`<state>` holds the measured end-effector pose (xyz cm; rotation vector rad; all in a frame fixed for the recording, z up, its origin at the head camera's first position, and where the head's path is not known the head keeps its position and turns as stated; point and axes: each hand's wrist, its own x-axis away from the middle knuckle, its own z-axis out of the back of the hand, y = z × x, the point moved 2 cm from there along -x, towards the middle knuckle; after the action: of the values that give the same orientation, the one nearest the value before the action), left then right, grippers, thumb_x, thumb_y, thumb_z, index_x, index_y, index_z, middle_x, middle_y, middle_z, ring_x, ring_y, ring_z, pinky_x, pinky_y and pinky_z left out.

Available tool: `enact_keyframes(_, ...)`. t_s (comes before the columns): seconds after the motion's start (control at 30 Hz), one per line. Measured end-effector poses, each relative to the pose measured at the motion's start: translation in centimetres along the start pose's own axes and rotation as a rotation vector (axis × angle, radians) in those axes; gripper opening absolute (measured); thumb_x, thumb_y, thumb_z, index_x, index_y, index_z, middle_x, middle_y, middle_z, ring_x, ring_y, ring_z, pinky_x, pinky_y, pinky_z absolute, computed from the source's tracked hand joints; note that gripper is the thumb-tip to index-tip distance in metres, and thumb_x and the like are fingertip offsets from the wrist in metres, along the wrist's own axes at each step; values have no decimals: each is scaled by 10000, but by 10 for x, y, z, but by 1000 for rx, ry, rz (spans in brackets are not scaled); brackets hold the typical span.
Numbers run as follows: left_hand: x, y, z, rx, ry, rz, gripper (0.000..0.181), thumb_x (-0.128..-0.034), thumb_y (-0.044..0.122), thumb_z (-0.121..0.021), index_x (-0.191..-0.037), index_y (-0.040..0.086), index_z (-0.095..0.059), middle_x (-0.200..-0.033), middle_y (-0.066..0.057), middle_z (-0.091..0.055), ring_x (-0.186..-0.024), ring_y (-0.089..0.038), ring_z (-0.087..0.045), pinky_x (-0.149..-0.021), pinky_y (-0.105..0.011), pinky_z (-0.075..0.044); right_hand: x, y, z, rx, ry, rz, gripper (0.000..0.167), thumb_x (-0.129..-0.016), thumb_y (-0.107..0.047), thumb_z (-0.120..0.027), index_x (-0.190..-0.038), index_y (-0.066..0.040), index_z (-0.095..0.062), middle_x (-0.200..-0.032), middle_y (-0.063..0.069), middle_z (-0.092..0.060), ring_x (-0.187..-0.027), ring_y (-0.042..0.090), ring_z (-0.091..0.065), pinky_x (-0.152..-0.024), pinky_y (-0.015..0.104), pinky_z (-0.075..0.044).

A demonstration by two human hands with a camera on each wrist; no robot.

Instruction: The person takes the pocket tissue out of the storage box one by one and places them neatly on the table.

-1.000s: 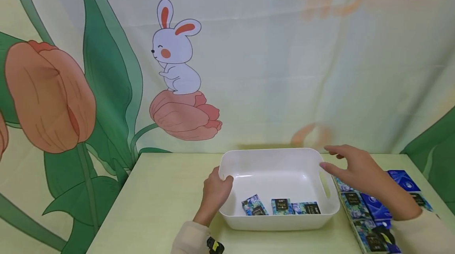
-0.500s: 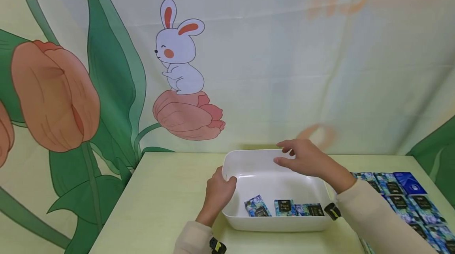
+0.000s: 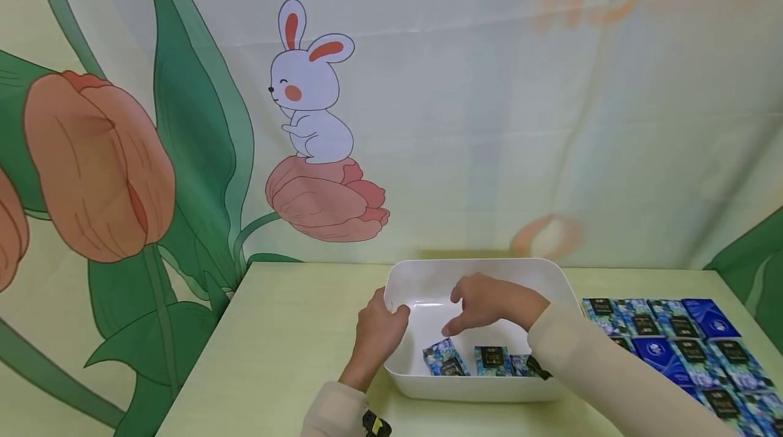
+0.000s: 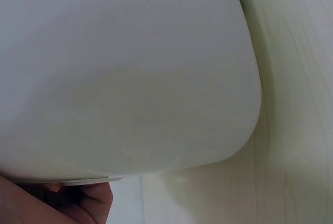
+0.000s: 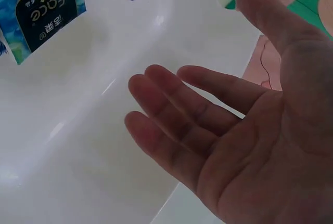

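Observation:
A white plastic bin point(image 3: 471, 389) stands on the table, its inside facing up. My left hand point(image 3: 379, 328) grips its left end, thumb over the rim; in the left wrist view the curled fingers point(image 4: 98, 198) show at the bin's edge. Three small tissue packs lie in the bin along its front: a tilted one point(image 3: 445, 358) at left, a middle one point(image 3: 491, 360) and a right one point(image 3: 522, 364) partly covered by my right sleeve. Over the bin's inside is my right hand point(image 3: 489, 302), its fingers apart and the palm bare in the right wrist view, near the tilted pack.
Rows of blue and floral tissue packs point(image 3: 694, 359) lie on the table right of the bin, partly behind my right sleeve. Pale wood-grain tabletop point(image 3: 275, 342) extends to the left. A printed curtain point(image 3: 459, 117) hangs behind the table's back edge.
My right hand has moved left from beside the bin's right end, over its rim and down inside. The left hand keeps its grip. The packs in the bin lie as before.

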<state>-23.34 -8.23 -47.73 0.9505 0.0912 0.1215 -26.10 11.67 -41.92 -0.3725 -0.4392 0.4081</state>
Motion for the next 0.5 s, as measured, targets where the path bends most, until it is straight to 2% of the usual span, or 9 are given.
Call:
enact_keyframes(0.1, 0, -1, 0, -3, 5, -4, 501, -851, 196, -637, -1301, -22, -603, -1131, -182, -694, -954, -334, -667, -719, -487, -574, -5, -5, -4, 35, -34, -8, 651, -763, -457, -857, -1197, -1, -690, -1117, 110, -677, -938, 216, -633, -879, 421, -530)
enact_keyframes(0.17, 0, -2, 0, -8, 7, -5, 497, -852, 199, -640, -1296, -22, -606, -1125, -184, -695, -949, -335, -669, -718, -485, -575, -10, -9, -8, 97, -66, -8, 613, -757, -477, -856, -1143, -24, -711, -1094, 87, -687, -936, 207, -639, -879, 410, -532)
enact_keyframes(0.27, 0, -2, 2, -16, 11, -8, 492, -852, 199, -641, -1290, -22, -608, -1113, -185, -697, -935, -334, -671, -713, -481, -574, -15, -17, -19, 207, -130, -24, 510, -731, -508, -859, -972, -84, -711, -920, 18, -692, -802, 156, -611, -762, 358, -533)
enact_keyframes(0.37, 1, -2, 3, -17, 10, -11, 490, -849, 199, -639, -1285, -21, -608, -1095, -174, -697, -912, -315, -664, -700, -467, -567, -20, -25, -35, 294, -188, -66, 508, -687, -544, -871, -886, -135, -646, -773, -34, -641, -676, 131, -558, -646, 342, -499)
enact_keyframes(0.5, 1, -1, 2, -10, 9, -16, 483, -847, 204, -633, -1279, -12, -612, -1078, -150, -698, -895, -293, -652, -684, -451, -559, -22, -33, -54, 399, -192, -93, 541, -656, -592, -867, -874, -152, -639, -734, -51, -604, -652, 133, -539, -642, 347, -499)
